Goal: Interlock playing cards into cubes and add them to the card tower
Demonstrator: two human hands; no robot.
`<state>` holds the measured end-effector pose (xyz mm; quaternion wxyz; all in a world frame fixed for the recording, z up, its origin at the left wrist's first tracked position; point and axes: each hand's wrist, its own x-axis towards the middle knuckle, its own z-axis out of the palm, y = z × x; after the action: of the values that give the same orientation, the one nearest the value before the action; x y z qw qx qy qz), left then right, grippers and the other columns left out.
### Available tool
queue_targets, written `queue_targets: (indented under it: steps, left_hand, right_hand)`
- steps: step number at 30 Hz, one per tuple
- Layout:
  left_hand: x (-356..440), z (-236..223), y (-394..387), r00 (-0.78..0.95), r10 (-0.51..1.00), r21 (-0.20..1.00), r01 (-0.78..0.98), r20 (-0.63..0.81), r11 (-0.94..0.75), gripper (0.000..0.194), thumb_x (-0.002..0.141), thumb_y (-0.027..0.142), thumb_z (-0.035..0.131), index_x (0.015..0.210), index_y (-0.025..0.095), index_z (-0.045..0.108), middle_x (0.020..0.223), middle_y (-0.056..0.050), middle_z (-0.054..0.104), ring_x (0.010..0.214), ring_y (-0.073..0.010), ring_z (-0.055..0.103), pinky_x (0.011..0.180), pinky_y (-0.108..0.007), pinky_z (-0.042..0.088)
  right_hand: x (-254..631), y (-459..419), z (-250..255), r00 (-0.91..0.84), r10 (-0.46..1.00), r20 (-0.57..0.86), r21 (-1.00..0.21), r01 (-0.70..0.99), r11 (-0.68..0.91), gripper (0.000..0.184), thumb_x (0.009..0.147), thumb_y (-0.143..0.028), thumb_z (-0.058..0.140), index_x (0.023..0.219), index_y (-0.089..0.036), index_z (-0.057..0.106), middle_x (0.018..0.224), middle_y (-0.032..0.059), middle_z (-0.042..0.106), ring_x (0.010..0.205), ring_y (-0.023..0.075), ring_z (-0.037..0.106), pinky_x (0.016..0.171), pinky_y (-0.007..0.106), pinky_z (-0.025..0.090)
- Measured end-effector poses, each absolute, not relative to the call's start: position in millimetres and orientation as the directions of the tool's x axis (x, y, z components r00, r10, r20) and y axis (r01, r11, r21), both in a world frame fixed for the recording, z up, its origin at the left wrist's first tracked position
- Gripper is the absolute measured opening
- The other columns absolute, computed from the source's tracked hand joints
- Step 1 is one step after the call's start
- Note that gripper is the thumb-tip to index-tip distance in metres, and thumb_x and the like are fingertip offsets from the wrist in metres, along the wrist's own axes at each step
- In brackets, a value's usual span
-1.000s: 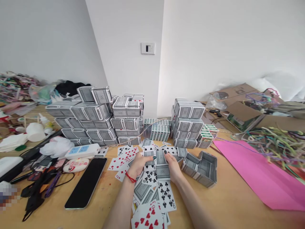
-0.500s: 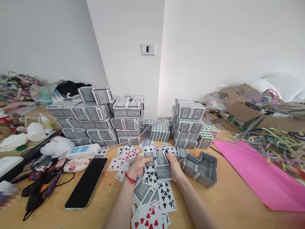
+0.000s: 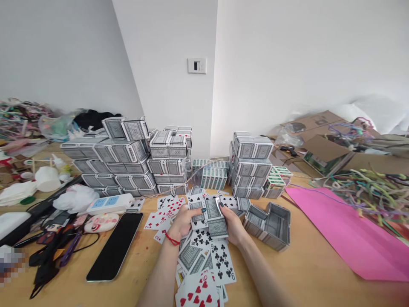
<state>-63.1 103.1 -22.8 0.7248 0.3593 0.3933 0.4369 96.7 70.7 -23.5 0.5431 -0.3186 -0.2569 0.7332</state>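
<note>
Playing cards, mostly grey-backed with a spade face showing at the left, held over loose cards spread on the counter. Grasped at the left side by the left hand, with thumb laid across the top; grasped at the right side by the right hand, again with thumb on top. Near the right hand, an open card box; to the left, a black phone. Behind, on both sides, stacked card blocks.

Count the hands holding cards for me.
2: the left hand, red bracelet at its wrist, grips the left side of the held cards; the right hand grips their right side.
</note>
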Motion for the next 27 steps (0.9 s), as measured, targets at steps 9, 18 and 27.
queue_targets:
  steps: [9, 18, 27]
  left_hand:
    - [-60.9, -21.4, 102.8, 0.291, 0.922, 0.861, -0.367, -0.254, 0.353, 0.032, 0.054, 0.016, 0.073, 0.084, 0.009, 0.067, 0.082, -0.013, 0.071, 0.074, -0.0253, 0.066, 0.066, -0.034, 0.052]
    - [-62.1, -21.4, 104.5, 0.296, 0.925, 0.857, -0.384, -0.238, 0.343, 0.029, 0.057, 0.016, 0.071, 0.084, 0.009, 0.067, 0.080, -0.012, 0.071, 0.076, -0.0254, 0.066, 0.066, -0.035, 0.053]
    - [-56.7, -20.2, 103.4, 0.251, 0.935, 0.864, -0.378, -0.249, 0.332, 0.033, 0.056, 0.013, 0.071, 0.088, 0.010, 0.066, 0.076, -0.011, 0.071, 0.071, -0.0237, 0.066, 0.063, -0.033, 0.053]
  right_hand:
    - [90.1, 71.4, -28.0, -0.048, 0.992, -0.119, -0.854, -0.505, -0.127, 0.024, 0.068, -0.045, 0.061, 0.072, -0.021, 0.063, 0.070, -0.0003, 0.068, 0.076, 0.0240, 0.063, 0.064, 0.031, 0.047]
    - [96.2, 71.5, -27.8, -0.165, 0.961, -0.224, -0.755, -0.593, -0.278, 0.021, 0.068, -0.040, 0.063, 0.068, -0.018, 0.062, 0.066, 0.0028, 0.067, 0.071, 0.0222, 0.063, 0.062, 0.031, 0.047]
    - [91.2, 73.9, -36.5, -0.017, 0.996, -0.086, -0.903, -0.420, -0.085, 0.028, 0.069, -0.048, 0.059, 0.073, -0.020, 0.063, 0.070, 0.0006, 0.068, 0.075, 0.0227, 0.062, 0.064, 0.030, 0.045]
